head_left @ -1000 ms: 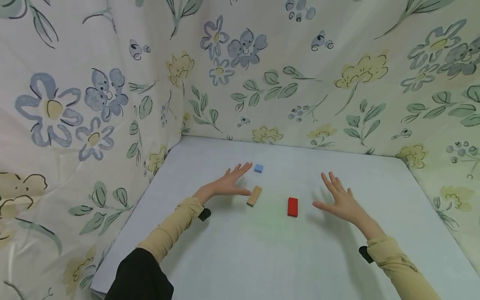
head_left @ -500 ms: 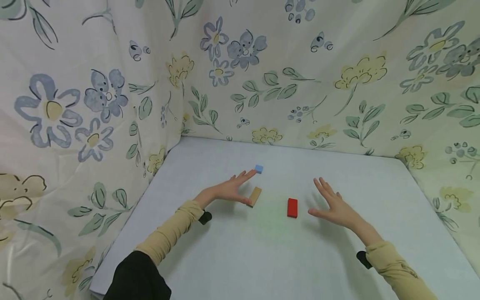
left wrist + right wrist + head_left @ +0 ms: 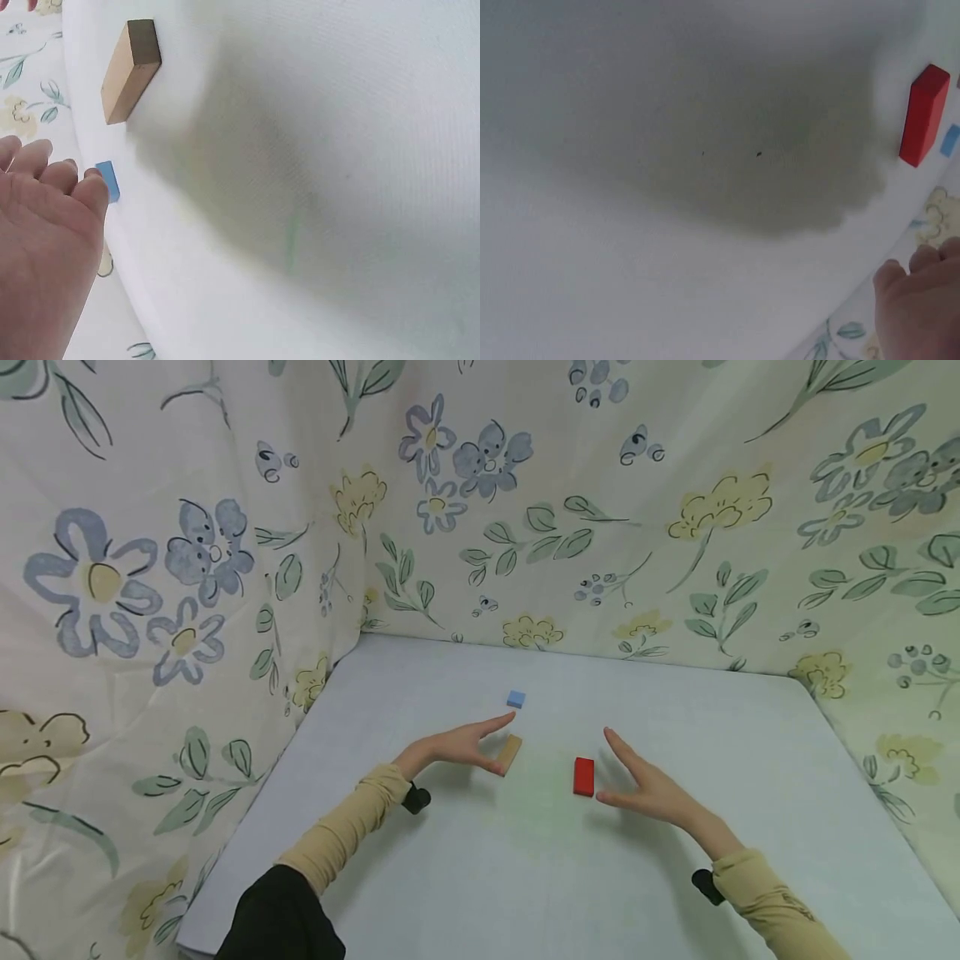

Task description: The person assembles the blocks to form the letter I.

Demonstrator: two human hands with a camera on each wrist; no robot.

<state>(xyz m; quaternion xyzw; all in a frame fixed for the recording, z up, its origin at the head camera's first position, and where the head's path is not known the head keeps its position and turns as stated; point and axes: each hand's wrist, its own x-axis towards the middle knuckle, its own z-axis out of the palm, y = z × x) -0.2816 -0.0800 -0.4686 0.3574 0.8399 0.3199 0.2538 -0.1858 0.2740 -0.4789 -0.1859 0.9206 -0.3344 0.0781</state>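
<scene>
A plain wooden block (image 3: 511, 753) lies aslant on the white table, with the left hand (image 3: 463, 745) just to its left. The thumb tip of that hand overlaps the block's near end in the head view; whether it touches I cannot tell. Its fingers are extended and hold nothing. Right of the wooden block lies a red block (image 3: 583, 777). The right hand (image 3: 654, 789) hovers beside it, thumb and fingers spread apart, the thumb tip close to the block's right side. A small blue block (image 3: 516, 699) rests farther back, beyond the left fingertips.
The white table (image 3: 600, 893) is bounded at the back and left by a hanging floral cloth (image 3: 570, 552). Both forearms reach in from the front, each with a small dark wrist camera; the left one (image 3: 416, 798) sits under the sleeve cuff.
The right hand has moved left and nearer to the red block. The left hand has shifted slightly right and toward the front. The blocks have stayed where they were.
</scene>
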